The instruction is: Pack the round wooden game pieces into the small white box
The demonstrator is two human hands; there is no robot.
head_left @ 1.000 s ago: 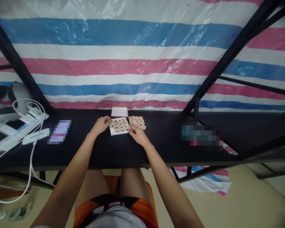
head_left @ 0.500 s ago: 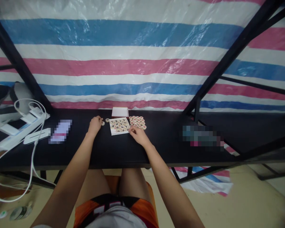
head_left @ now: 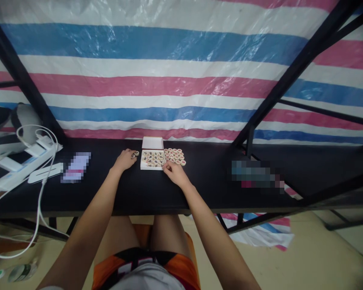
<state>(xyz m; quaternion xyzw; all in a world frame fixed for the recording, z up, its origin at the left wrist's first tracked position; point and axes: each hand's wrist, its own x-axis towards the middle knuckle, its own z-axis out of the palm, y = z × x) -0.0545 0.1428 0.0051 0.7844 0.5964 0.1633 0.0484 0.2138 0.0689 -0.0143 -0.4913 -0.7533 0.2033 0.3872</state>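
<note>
A shallow white box (head_left: 151,168) holds rows of round Chinese chess pieces (head_left: 153,158) with black characters. My right hand (head_left: 174,171) is closed at its front right corner, thumb and fingertips on the edge. To the left of the box, two more black-marked Chinese chess pieces (head_left: 135,154) lie close together on the table. My left hand (head_left: 125,160) has its fingertips on the nearer of these two, and part of that piece is hidden. Red-marked Chinese chess pieces (head_left: 174,156) sit grouped against the right side of the box, some partly behind my right hand.
The white box lid (head_left: 153,143) stands open behind the box. On the black table (head_left: 211,173) lie a blurred phone-like item (head_left: 76,167), a power strip with white cables (head_left: 38,161) to the left, and a blurred dark object (head_left: 255,175) at right. Black metal posts (head_left: 269,86) frame the table.
The box has turned to sit square, close against its lid, with my right hand at its corner. My left hand has moved right, bringing its piece beside the other loose one.
</note>
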